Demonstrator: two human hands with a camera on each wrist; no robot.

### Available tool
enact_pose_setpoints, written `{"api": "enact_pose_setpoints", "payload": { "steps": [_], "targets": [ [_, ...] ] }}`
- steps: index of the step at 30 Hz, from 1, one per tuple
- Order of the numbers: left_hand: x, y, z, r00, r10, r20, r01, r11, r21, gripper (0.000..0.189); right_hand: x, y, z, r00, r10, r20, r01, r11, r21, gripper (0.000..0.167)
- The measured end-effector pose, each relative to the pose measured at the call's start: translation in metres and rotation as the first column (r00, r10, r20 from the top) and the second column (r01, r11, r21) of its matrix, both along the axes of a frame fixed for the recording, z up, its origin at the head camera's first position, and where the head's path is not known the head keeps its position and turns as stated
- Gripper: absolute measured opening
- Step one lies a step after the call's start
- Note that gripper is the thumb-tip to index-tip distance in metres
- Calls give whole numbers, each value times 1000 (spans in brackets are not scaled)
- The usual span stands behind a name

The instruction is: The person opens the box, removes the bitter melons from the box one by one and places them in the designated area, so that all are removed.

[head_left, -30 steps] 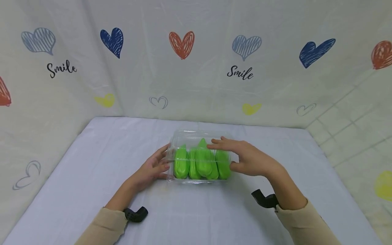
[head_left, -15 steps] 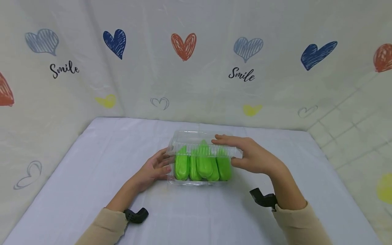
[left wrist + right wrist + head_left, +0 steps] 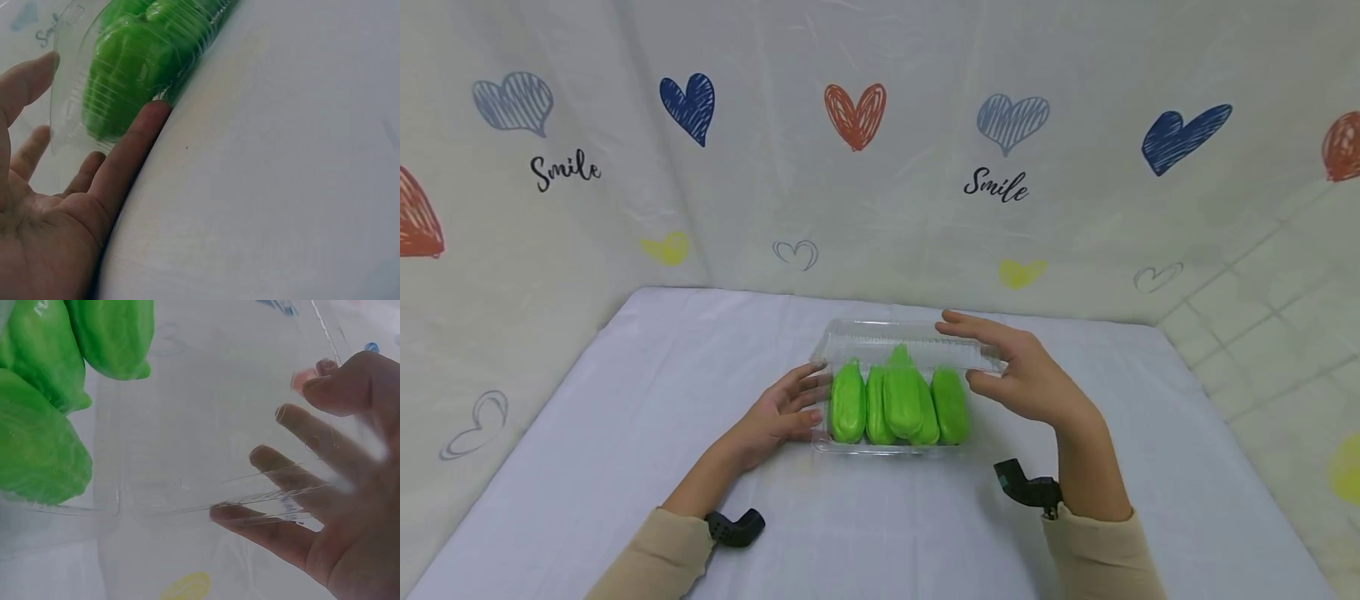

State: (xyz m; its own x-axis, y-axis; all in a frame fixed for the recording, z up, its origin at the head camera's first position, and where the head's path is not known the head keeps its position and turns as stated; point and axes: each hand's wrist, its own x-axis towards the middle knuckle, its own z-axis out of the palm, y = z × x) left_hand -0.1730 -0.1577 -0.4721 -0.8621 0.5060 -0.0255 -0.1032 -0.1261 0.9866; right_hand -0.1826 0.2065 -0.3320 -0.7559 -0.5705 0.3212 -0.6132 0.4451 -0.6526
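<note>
A clear plastic clamshell box (image 3: 880, 450) sits at the middle of the table, holding several bumpy green gourd-like pieces (image 3: 901, 404) with pointed tips. Its hinged lid (image 3: 865, 332) is raised and leans toward the back. My left hand (image 3: 782, 421) rests at the box's left side, fingers extended; in the left wrist view one finger (image 3: 134, 140) lies along the lower edge by the table. My right hand (image 3: 1026, 371) holds the lid's right end, thumb on one side and the fingers (image 3: 281, 472) showing through the plastic on the other.
A white cloth covers the table (image 3: 865, 533). Behind it hangs a pale curtain (image 3: 925, 208) printed with hearts and "Smile". A black wrist mount (image 3: 733, 528) is on the left forearm, another mount (image 3: 1028, 487) on the right.
The lid has swung up and back, uncovering the green pieces. My right hand has risen and shifted slightly right with it; the left hand has stayed at the box's side.
</note>
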Motion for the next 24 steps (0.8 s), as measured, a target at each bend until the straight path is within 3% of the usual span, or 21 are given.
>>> {"api": "enact_pose_setpoints", "payload": {
  "steps": [4,12,24],
  "targets": [
    [0,1,-1,1000,-7,-6,7,1000,-3,75,0,0,-1,999,-52,-10,51,996,-70,61],
    [-2,0,1,1000,-4,-10,4,1000,-15,76,-5,-5,-6,980,-166,-112,144,973,-182,56],
    [-1,1,3,1000,2,-16,-2,1000,-28,77,-11,-7,-10,964,-225,-142,178,941,-287,54]
  ]
}}
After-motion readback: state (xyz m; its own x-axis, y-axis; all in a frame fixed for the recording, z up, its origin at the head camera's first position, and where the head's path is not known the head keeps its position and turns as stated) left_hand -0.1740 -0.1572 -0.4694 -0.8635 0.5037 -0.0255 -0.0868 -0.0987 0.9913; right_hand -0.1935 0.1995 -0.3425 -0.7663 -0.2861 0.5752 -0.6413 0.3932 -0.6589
